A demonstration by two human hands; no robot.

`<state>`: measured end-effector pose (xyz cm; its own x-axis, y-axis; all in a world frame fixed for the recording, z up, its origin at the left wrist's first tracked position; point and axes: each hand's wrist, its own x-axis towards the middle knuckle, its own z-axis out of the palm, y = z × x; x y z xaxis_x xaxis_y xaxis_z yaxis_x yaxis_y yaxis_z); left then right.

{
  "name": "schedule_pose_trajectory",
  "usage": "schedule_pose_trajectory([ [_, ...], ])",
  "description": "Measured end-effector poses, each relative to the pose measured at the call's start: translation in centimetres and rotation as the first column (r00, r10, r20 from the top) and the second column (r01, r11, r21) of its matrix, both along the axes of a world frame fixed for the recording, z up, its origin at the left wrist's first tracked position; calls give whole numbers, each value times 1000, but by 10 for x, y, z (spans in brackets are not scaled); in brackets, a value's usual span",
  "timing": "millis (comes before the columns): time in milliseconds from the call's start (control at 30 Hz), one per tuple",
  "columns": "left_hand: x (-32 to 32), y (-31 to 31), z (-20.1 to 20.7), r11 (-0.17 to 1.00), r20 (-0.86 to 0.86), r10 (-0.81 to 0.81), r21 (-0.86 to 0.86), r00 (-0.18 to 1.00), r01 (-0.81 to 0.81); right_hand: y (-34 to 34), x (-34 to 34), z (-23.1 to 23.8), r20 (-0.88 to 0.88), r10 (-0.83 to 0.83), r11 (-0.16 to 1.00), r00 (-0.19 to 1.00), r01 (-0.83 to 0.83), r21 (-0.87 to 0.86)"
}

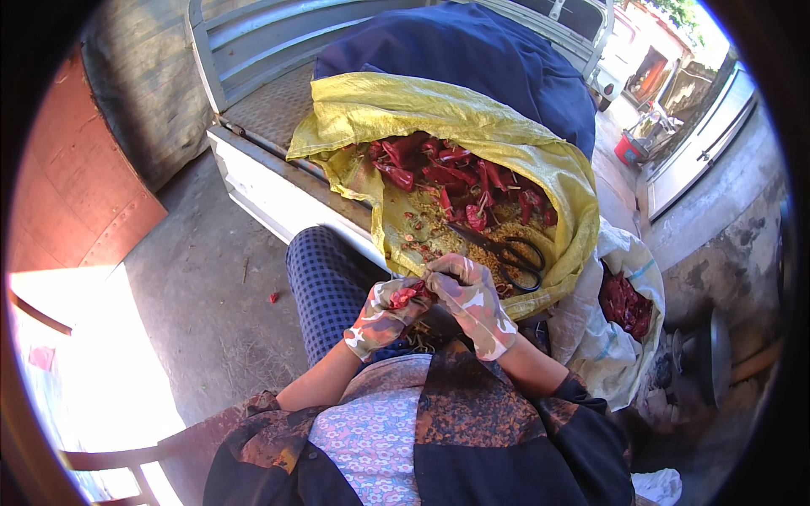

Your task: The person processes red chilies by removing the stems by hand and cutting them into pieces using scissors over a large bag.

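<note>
Both my hands wear camouflage-patterned gloves and meet above my lap, at the near edge of a yellow woven sack [396, 97]. My left hand [381, 320] is closed around a dried red chili pepper [408, 293]. My right hand [472, 304] has its fingers pinched together at the pepper's right end; what sits between those fingertips is hidden. Inside the opened sack lies a heap of dried red peppers [456, 173], with loose yellow seeds [422, 221] in front. Black-handled scissors [516, 261] rest on the seeds, just beyond my right hand.
The sack lies on a truck bed [270, 97] beside a dark blue cloth [456, 46]. To the right stands a white sack [591, 337] holding more red peppers [624, 304]. A red bucket [629, 150] is farther back. One small red piece [273, 298] lies on the concrete floor.
</note>
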<state>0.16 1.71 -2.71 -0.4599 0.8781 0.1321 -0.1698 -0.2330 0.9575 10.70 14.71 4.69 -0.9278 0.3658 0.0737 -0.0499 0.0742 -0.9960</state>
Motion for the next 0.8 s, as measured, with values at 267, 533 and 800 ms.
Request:
schedule_pose_trajectory([
  [267, 7, 2, -6, 999, 109, 39, -14, 993, -38, -3, 0, -9, 87, -42, 701, 995, 91, -708],
  [533, 15, 9, 0, 980, -48, -81, 179, 996, 88, 30, -10, -15, 244, -78, 632, 967, 237, -738],
  [800, 8, 2, 17, 980, 394, -161, 175, 905, 98, 45, 10, -12, 64, -16, 677, 998, -37, 735],
])
